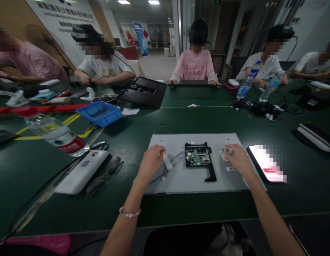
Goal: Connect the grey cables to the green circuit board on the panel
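My bare left hand [152, 159] angles inward, its fingers curled. My bare right hand [238, 158] leans inward, fingers bent. Both bare forearms [129, 218] extend forward.

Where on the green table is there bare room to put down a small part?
Beyond the grey panel, up to the white scrap; also between the lit phone and the dark-topped item. Crowded: the left side, with red-capped bottle, white device and glasses.

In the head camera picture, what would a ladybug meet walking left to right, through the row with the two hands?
White device, left hand, green circuit board, right hand, phone with a lit screen, black-and-white object.
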